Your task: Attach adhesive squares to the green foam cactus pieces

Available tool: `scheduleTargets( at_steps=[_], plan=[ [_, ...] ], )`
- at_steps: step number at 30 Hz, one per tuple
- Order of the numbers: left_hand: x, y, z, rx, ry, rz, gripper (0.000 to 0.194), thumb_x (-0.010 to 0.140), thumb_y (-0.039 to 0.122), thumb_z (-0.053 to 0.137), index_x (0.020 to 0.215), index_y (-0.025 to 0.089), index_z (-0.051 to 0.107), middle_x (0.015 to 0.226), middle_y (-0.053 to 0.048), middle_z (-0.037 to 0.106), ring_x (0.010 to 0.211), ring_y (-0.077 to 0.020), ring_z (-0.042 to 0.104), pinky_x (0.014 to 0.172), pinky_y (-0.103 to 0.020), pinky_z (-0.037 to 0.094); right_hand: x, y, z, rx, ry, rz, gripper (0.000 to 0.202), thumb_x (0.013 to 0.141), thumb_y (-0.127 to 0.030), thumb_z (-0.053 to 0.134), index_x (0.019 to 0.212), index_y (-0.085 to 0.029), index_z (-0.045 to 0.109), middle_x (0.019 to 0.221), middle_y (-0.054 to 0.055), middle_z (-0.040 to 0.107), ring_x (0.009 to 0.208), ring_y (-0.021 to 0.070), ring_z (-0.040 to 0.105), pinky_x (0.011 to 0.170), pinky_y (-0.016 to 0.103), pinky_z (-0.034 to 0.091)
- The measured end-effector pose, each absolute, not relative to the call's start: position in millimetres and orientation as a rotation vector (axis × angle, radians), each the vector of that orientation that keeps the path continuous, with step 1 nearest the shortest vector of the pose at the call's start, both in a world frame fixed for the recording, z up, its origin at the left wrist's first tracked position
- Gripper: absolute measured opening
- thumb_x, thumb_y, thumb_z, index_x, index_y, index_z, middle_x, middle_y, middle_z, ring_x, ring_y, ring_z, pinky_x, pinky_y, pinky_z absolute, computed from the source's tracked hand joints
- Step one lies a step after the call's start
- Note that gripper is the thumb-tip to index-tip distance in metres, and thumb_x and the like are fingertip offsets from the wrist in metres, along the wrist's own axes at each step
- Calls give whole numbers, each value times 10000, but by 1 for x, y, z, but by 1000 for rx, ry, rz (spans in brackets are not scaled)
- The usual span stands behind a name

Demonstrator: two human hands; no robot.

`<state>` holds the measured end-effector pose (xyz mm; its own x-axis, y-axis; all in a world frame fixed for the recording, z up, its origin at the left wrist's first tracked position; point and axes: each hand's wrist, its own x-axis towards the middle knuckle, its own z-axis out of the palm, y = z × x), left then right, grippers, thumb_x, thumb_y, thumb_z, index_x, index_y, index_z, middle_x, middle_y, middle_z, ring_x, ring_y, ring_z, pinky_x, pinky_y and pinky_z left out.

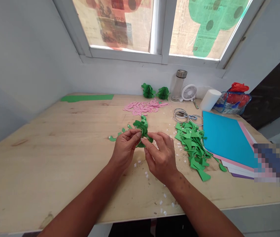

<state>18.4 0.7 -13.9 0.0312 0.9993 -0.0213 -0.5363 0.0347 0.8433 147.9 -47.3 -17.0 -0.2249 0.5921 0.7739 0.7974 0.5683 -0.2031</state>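
Near the middle of the table, my left hand (pixel 127 144) pinches a layered green paper cutout (pixel 142 127) between thumb and fingers. My right hand (pixel 161 151) meets it from the other side, fingertips against its lower right edge; whether they grip a layer or just press is hard to see. Behind and left of my left hand lie small curved green paper pieces (pixel 112 138) with white spots on them. Tiny white paper bits (pixel 139 162) are scattered on the wood around and below my hands.
Pink paper cutouts (pixel 142 107) lie behind my hands, with two folded green paper shapes (pixel 148 91) beyond. To the right are green scraps (pixel 194 148), metal rings (pixel 181 115), coloured sheets (pixel 228 138), a white roll (pixel 210 100), a fan (pixel 189 92) and a bottle (pixel 178 86).
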Motion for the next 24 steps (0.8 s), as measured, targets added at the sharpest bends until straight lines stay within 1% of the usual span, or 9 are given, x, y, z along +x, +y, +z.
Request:
scheduleTargets(
  at_steps=[5, 9, 15, 19, 24],
  plan=[
    [18, 1, -13, 762, 776, 1372, 226, 527, 231, 850, 675, 147, 701, 642, 18, 619, 596, -87, 550, 571, -189, 444, 146, -49, -15, -1145, -1951, -326, 269, 855, -178, 539, 1107, -210, 629, 1240, 96, 576, 1171, 275, 448, 937, 448, 389],
    [18, 1, -15, 724, 777, 1365, 229, 525, 219, 851, 682, 150, 699, 659, 13, 639, 604, -92, 570, 591, -196, 464, 145, -50, -15, -1160, -1982, -342, 273, 858, -193, 539, 1117, -220, 621, 1265, 84, 563, 1194, 279, 431, 960, 451, 367],
    [17, 1, -14, 691, 759, 1343, 242, 523, 206, 853, 701, 145, 701, 669, 13, 651, 597, -80, 571, 581, -181, 456, 145, -49, -16, -1181, -1993, -352, 263, 861, -203, 534, 1110, -206, 619, 1280, 95, 549, 1202, 288, 423, 961, 463, 353],
    [17, 0, -12, 698, 749, 1350, 232, 531, 208, 849, 694, 140, 697, 636, 16, 638, 571, -83, 564, 571, -197, 453, 146, -48, -17, -1173, -1924, -344, 237, 860, -188, 538, 1080, -202, 625, 1236, 101, 569, 1180, 280, 434, 954, 457, 358],
    [17, -2, -12, 773, 718, 1331, 203, 581, 223, 825, 702, 141, 684, 585, 31, 598, 529, -89, 559, 545, -217, 435, 149, -47, -18, -1181, -1808, -301, 177, 864, -182, 537, 1011, -204, 633, 1080, 88, 612, 1061, 254, 493, 879, 423, 382]
  ],
)
